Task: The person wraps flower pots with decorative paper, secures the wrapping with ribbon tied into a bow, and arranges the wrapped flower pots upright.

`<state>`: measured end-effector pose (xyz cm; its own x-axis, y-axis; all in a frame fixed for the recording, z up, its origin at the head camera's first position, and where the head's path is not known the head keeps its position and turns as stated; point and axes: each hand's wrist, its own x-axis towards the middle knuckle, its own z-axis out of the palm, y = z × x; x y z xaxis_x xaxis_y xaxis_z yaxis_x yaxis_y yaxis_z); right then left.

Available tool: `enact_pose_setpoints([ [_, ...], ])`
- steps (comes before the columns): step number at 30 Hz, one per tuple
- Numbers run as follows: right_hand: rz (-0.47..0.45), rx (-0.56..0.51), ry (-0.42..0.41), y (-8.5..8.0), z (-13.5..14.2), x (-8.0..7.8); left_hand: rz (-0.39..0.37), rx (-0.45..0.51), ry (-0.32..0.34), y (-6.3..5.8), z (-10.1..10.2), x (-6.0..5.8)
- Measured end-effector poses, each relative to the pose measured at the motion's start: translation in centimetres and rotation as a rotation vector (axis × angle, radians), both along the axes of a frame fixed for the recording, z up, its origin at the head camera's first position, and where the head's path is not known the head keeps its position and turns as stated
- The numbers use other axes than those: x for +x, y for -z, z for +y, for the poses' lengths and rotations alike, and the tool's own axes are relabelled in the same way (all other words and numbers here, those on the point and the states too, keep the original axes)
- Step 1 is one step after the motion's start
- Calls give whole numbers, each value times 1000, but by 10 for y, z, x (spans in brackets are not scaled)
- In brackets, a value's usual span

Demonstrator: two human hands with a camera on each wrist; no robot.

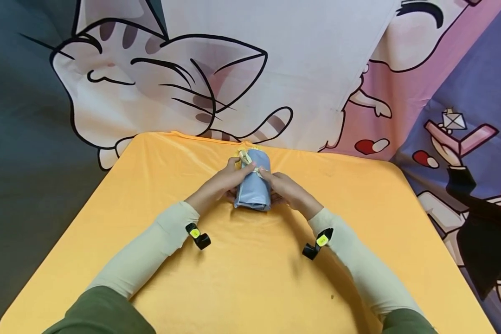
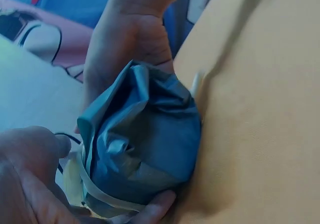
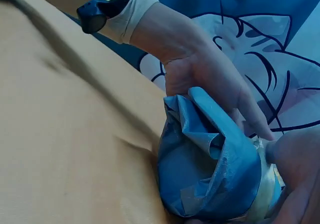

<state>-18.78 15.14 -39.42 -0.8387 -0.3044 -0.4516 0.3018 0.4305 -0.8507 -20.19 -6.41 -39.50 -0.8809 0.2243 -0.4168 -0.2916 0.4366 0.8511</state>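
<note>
A blue wrapped bundle (image 1: pixel 253 188), roughly cylindrical, lies lengthwise between the two hands on the yellow cloth. Its near end shows folded, crumpled wrapping (image 2: pixel 150 144) in the left wrist view. Around its middle runs a pale yellow ribbon (image 3: pixel 263 196), and a bit of yellow shows at the far end. The left hand (image 1: pixel 230 180) grips the bundle from the left, thumb on top near the ribbon. From the right, the right hand (image 1: pixel 289 191) holds it, its thumb also by the ribbon. The fingers underneath are mostly hidden by the bundle.
A yellow cloth (image 1: pixel 242 278) covers the table, whose far edge lies just beyond the bundle. Behind it hangs a backdrop with a cartoon cat (image 1: pixel 150 83). Each sleeve carries a black wrist device, the left one (image 1: pixel 198 236) and the right one (image 1: pixel 318 243).
</note>
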Motion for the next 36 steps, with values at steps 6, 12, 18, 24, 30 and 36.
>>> enact_pose_setpoints([
  [6,-8,8,-4,-5,1,-6,-126,80,19,-5,-2,-9],
  [12,80,20,-45,-23,5,-14,-112,143,9,-14,-5,-12],
  [18,318,-53,-44,-38,9,-33,193,316,-25,-22,-5,-20],
  [24,523,-93,-25,-29,11,-50,534,235,-89,-8,-1,-32],
  [30,713,1,52,-5,12,-57,782,160,-22,12,0,-47],
  [36,848,152,60,15,14,-50,879,-90,64,62,-12,-70],
])
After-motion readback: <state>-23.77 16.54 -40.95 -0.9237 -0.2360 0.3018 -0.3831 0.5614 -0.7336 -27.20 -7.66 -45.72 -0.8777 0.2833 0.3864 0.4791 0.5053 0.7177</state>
